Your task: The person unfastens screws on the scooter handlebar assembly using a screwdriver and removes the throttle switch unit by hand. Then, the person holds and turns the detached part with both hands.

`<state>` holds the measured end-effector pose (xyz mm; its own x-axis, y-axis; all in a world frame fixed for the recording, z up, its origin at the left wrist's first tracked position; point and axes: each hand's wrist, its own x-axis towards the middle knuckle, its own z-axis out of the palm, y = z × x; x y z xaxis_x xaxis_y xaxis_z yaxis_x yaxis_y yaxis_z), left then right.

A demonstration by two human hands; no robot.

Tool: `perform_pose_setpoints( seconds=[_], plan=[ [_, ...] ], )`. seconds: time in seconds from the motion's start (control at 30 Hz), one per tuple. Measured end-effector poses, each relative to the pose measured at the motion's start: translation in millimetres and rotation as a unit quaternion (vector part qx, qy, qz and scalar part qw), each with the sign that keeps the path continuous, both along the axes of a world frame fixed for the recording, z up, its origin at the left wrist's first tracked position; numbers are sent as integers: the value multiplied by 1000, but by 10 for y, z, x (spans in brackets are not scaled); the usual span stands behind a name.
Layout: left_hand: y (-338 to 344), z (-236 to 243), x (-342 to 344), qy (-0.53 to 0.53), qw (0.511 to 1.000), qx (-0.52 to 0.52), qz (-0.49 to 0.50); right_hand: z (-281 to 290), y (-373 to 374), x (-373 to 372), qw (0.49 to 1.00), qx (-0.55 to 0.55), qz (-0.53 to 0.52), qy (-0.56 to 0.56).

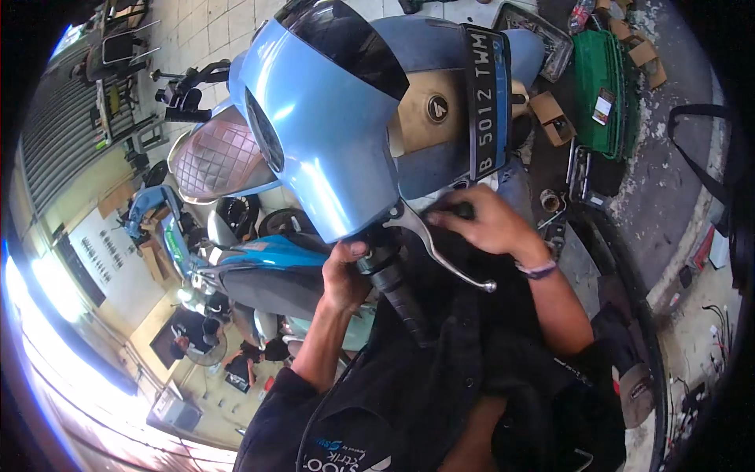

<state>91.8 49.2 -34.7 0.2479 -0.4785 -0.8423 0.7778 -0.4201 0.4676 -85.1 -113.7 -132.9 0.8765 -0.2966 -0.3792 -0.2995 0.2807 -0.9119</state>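
Both hands are up at the front of a light blue scooter (330, 134), right under its glossy headlight cowl (314, 118). The left hand (344, 275) is curled around the base of the black handlebar grip (401, 303), fingers closed, thumb pressed at the top where the grip meets the cowl. The grip runs down and to the right from that fist, toward the person's dark shirt. Just beside it, the silver brake lever (444, 256) sweeps out from the same joint and ends in a small ball tip between the two forearms.

The right hand (487, 224) sits above and to the right of the lever, fingers bent and closed on a small dark part (464, 210) tucked under the scooter's front panel; what that part is, I cannot tell. A band sits on that wrist. So the hands are apart, with the lever between them.

Behind, a brown quilted seat (216, 157) shows to the left, a green crate (602, 90) lies on the floor at upper right, and other scooters stand further back on the left.
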Motion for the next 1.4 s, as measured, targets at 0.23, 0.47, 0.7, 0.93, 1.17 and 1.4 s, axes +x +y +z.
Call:
perform_pose_setpoints(
  seconds=[0.23, 0.47, 0.7, 0.93, 1.17, 1.4],
  plan=[
    [64, -45, 86, 38, 999, -28, -12, -249, 116, 500, 990, 127, 62, -17],
    [41, -36, 105, 6, 999, -26, -42, -238, 163, 575, 994, 51, -23, -99],
    [34, -9, 167, 48, 998, -16, -47, -155, 290, 608, 988, 60, -79, -118],
    [35, -34, 119, 14, 999, -18, -42, -274, 398, 619, 986, -24, -127, -104],
    [28, -28, 73, -4, 999, -29, -33, -238, 416, 582, 978, -105, -134, -119],
    [63, -29, 61, -20, 998, -40, -52, -84, 379, 545, 983, -108, -119, -85]
  ],
)
